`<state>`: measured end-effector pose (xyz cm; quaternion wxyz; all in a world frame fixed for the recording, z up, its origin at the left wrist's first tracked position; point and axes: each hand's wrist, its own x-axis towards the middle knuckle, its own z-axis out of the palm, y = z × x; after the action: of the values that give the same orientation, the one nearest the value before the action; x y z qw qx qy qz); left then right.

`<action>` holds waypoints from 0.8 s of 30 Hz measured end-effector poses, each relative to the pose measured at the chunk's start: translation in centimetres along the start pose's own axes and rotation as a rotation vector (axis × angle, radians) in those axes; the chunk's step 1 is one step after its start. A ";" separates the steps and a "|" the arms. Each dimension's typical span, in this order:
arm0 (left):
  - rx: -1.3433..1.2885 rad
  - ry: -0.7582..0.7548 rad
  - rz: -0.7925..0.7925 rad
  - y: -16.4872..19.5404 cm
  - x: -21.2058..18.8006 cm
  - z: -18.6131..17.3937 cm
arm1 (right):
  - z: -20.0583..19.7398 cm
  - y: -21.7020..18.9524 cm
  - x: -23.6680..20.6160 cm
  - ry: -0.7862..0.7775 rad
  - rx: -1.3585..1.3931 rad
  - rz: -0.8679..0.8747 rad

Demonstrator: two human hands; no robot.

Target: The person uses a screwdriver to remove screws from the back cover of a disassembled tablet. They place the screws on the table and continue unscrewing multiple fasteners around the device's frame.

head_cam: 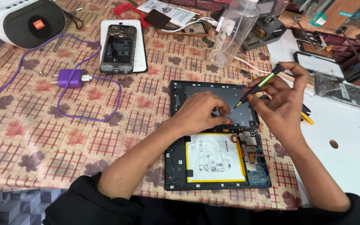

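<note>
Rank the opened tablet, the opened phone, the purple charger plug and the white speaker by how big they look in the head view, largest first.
1. Opened tablet, nearest the camera, so partly unsure.
2. White speaker, cut off at the edge.
3. Opened phone.
4. Purple charger plug.

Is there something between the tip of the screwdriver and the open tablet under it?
Nothing visible. The right hand holds the screwdriver with its tip just above the open tablet. The left hand rests on the tablet beside the tip, not under it.

I am wearing a black top. Its sleeves are bunching up past my elbows, at about 7 and 5 o'clock, leaving my forearms bare.
</note>
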<state>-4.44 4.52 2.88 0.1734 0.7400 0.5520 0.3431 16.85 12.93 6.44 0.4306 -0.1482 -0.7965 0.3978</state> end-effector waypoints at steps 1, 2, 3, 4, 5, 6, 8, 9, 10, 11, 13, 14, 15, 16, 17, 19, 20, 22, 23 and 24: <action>0.027 0.000 0.006 0.1 -0.1 0.0 | -0.3 -0.4 -0.3 0.004 -0.001 -0.012; 0.052 -0.002 0.013 0.3 -0.1 -0.1 | -0.6 -0.9 -0.7 0.024 0.021 -0.011; 0.048 -0.017 0.002 0.4 -0.2 -0.1 | -1.2 -1.6 -1.3 0.044 0.042 -0.011; 0.043 -0.031 -0.010 0.5 -0.3 -0.2 | -1.8 -2.3 -2.0 0.062 0.062 -0.009; 0.038 -0.044 -0.022 0.5 -0.3 -0.2 | -2.3 -3.0 -2.9 0.069 0.049 0.004; 0.042 -0.049 0.012 0.7 -0.3 -0.2 | -2.8 -3.9 -4.1 0.075 0.036 0.017; 0.049 -0.057 0.079 1.0 -0.3 0.0 | -3.3 -5.0 -6.4 0.089 -0.026 0.048; 0.056 -0.093 0.110 1.2 -0.3 0.3 | -3.4 -5.5 -7.5 0.099 -0.074 0.064; 0.063 -0.131 0.141 1.6 -0.3 0.7 | -3.4 -5.8 -8.4 0.110 -0.120 0.081; 0.071 -0.170 0.171 1.8 -0.4 1.1 | -3.4 -6.0 -9.0 0.115 -0.156 0.094; 0.094 -0.224 0.197 2.2 -0.9 1.8 | -3.3 -6.2 -10.0 0.126 -0.226 0.120; 0.107 -0.252 0.210 2.3 -1.1 2.0 | -3.2 -6.1 -10.2 0.121 -0.219 0.120; 0.116 -0.245 0.225 2.3 -1.2 2.1 | -3.0 -6.0 -10.4 0.115 -0.212 0.119; 0.126 -0.237 0.241 2.3 -1.3 2.2 | -2.8 -5.9 -10.5 0.110 -0.205 0.117; 0.134 -0.230 0.256 2.2 -1.5 2.2 | -2.7 -5.8 -10.5 0.109 -0.210 0.117; 0.116 -0.209 0.270 1.8 -1.7 2.0 | -2.4 -5.6 -10.6 0.105 -0.218 0.115; 0.108 -0.198 0.277 1.7 -1.8 1.9 | -2.4 -5.5 -10.6 0.103 -0.214 0.111; 0.114 -0.182 0.295 1.6 -1.8 2.0 | -2.3 -5.5 -10.7 0.098 -0.206 0.104; 0.116 -0.175 0.305 1.6 -1.8 2.0 | -2.3 -5.5 -10.7 0.095 -0.213 0.106; 0.119 -0.181 0.299 1.6 -1.8 2.0 | -2.3 -5.5 -10.8 0.092 -0.221 0.109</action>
<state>-2.18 2.55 1.88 0.1251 0.8506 0.4373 0.2639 25.62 4.34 5.27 0.4255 -0.2559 -0.8057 0.3232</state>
